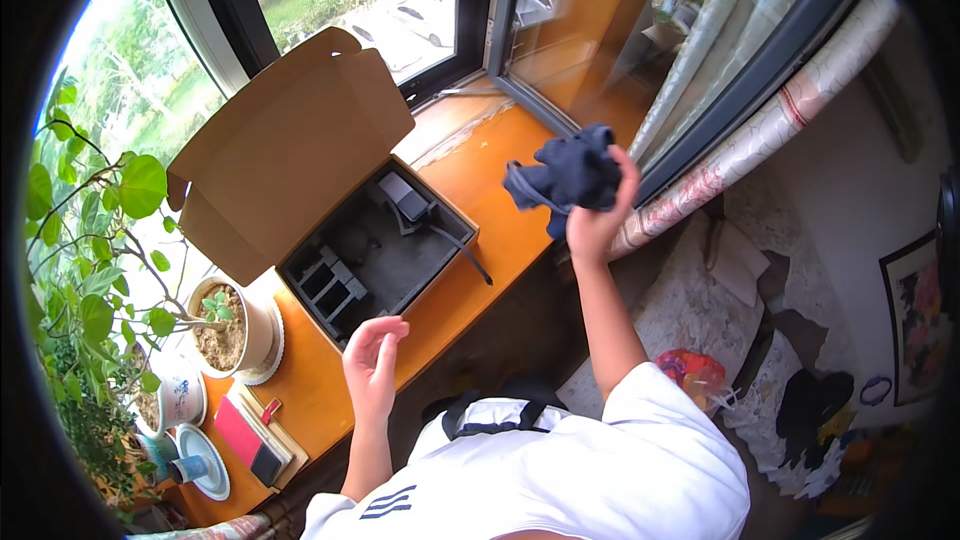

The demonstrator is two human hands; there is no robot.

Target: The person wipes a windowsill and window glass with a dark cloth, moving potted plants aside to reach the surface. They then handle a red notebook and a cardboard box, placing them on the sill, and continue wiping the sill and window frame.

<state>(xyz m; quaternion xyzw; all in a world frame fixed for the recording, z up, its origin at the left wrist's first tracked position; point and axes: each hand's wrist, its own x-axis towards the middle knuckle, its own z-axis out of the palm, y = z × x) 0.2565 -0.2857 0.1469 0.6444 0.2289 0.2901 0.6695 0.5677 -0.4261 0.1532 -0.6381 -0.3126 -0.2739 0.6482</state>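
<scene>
My right hand [600, 229] is raised beside the swung-in window pane and grips a bunched dark navy cloth [574, 176]. Empty, with its fingers loosely curled and apart, my left hand [373, 356] hovers by the near corner of a cardboard box [431, 259]. The box lies on the wooden windowsill with its lid [300, 142] folded back towards the window. Inside is black foam [375, 262] with cut-out slots at the left. A dark device with a cable [409, 202] rests at the far right of the foam, its cable hanging over the box's front edge.
Potted plants [229, 337] crowd the left of the sill. Nearer me are notebooks [251, 435] and a blue saucer [206, 465]. The window sash [720, 101] stands open at the right, next to a rolled patterned curtain [780, 116]. Bags [694, 375] lie low at the right.
</scene>
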